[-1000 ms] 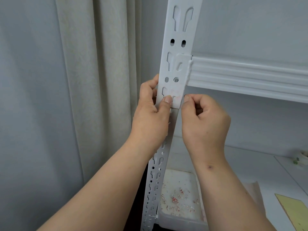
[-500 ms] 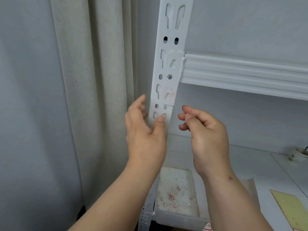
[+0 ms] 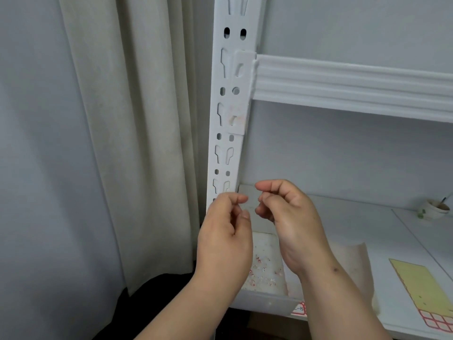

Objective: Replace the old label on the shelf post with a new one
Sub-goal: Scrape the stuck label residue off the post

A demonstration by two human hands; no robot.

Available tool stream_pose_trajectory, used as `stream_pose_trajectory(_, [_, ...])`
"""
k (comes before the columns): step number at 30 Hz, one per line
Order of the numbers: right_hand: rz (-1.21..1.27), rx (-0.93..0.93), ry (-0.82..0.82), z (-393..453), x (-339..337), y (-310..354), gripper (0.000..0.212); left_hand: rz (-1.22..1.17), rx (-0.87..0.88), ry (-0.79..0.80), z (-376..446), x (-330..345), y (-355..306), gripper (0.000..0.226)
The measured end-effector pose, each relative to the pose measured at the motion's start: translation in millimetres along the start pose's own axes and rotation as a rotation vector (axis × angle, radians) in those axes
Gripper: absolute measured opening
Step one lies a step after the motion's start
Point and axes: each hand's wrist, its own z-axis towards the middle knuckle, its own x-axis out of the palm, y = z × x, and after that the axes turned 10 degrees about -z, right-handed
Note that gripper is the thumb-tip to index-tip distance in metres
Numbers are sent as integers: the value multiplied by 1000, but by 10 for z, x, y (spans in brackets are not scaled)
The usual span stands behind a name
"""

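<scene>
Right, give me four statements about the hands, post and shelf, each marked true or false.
1. Both hands touch the shelf post. False: left hand and right hand hang in front of it, lower down.
2. A pinkish residue patch marks the post bracket. True.
3. A small cup stands on the shelf at far right. True.
4. The yellow sheet hangs from the curtain. False: it lies on the shelf.

Soft, even, dim daylight without glare; faint shadows under the shelf beam [image 3: 355, 87]; mild wide-angle bending toward three o'clock; slight overall softness.
</scene>
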Motion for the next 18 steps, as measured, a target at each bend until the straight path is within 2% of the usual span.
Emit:
stream_pose_trajectory(8, [-51, 81, 3, -67, -23, -256, 36, -46, -179, 157, -60, 116, 111, 24])
stream_pose_trajectory(18, [-70, 160, 47, -52, -58, -571, 31, -13, -326, 264, -63, 200, 351, 17])
